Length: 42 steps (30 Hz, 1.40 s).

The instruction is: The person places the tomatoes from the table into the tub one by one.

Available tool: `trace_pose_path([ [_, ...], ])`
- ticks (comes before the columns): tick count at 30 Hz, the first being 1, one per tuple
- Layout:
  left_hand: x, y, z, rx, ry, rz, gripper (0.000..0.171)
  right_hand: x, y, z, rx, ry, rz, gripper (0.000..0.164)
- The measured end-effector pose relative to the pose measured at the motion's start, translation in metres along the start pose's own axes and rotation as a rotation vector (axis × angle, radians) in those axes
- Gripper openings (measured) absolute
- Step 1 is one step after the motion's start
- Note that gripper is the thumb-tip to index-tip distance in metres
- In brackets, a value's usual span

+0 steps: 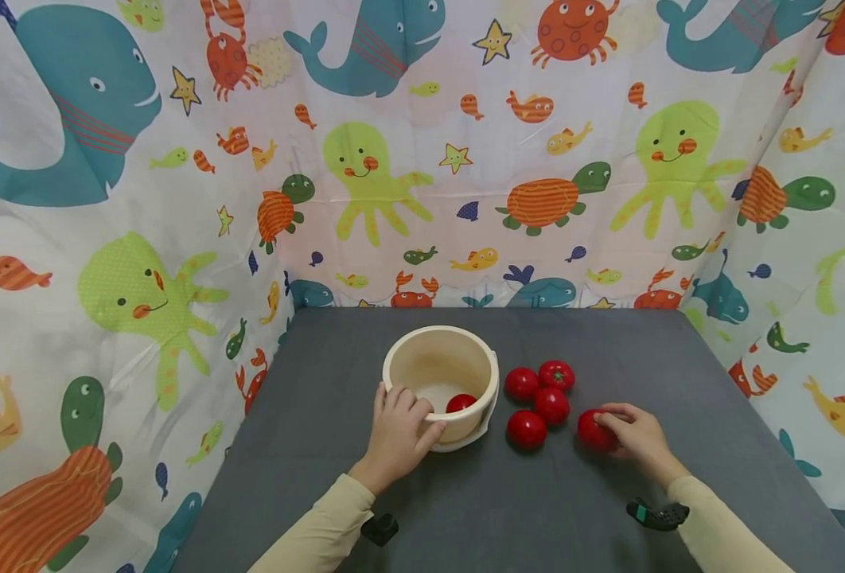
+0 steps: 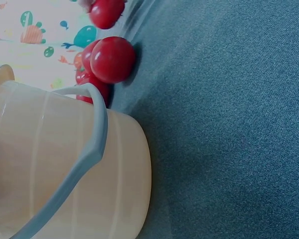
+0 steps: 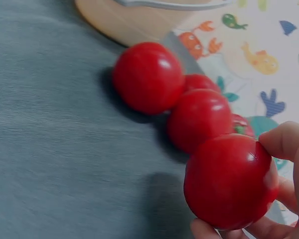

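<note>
My right hand (image 1: 637,438) grips a red tomato (image 3: 229,181) between thumb and fingers; a shadow lies beneath it on the cloth. My left hand (image 1: 399,434) holds the near rim of a cream bucket (image 1: 440,338), fingers over the edge and thumb outside. Inside the bucket lies one tomato (image 1: 461,403). Between the bucket and my right hand, several more tomatoes (image 1: 526,430) sit in a cluster, one of them showing a green stem end in the right wrist view. The bucket's grey-white handle (image 2: 97,134) hangs down its side.
A dark grey cloth (image 1: 322,366) covers the table. Behind it and along both sides hangs a white curtain (image 1: 408,278) printed with sea animals. Each wrist wears a dark band, such as the right wristband (image 1: 657,515).
</note>
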<state>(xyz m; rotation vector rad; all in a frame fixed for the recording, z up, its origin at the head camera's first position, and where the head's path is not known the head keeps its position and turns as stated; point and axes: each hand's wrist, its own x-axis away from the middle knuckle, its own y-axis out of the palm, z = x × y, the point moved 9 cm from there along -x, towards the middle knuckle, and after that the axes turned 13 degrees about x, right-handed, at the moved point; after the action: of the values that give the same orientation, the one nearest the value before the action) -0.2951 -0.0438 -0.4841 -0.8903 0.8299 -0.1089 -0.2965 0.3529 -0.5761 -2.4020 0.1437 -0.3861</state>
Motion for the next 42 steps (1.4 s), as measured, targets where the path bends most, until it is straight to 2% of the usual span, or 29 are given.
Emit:
trace_pose_path([
  [5,0.000,0.000,0.000,0.002,0.004,0.010,0.029,-0.006,-0.029,-0.012,0.035,-0.006,0.026,0.063],
  [9,-0.001,0.000,0.000,-0.002,0.013,0.017,0.029,-0.012,-0.055,-0.031,-0.009,-0.027,0.052,0.066],
  [16,-0.002,0.001,0.000,-0.009,0.027,0.028,0.031,-0.019,-0.094,-0.079,-0.076,-0.095,0.126,0.067],
  [22,-0.002,0.002,-0.001,-0.009,0.006,0.012,0.029,-0.022,-0.111,-0.126,-0.060,-0.159,0.169,0.066],
  [29,-0.001,0.001,-0.001,-0.001,0.000,0.007,0.029,-0.020,-0.104,-0.184,-0.047,-0.232,0.131,0.064],
  [34,0.000,0.000,-0.001,0.001,-0.003,0.010,0.029,-0.017,-0.085,-0.221,-0.052,-0.293,0.064,0.061],
  [42,0.000,0.000,-0.002,0.001,0.002,0.011,0.029,-0.012,-0.048,-0.271,-0.064,-0.360,0.002,0.052],
])
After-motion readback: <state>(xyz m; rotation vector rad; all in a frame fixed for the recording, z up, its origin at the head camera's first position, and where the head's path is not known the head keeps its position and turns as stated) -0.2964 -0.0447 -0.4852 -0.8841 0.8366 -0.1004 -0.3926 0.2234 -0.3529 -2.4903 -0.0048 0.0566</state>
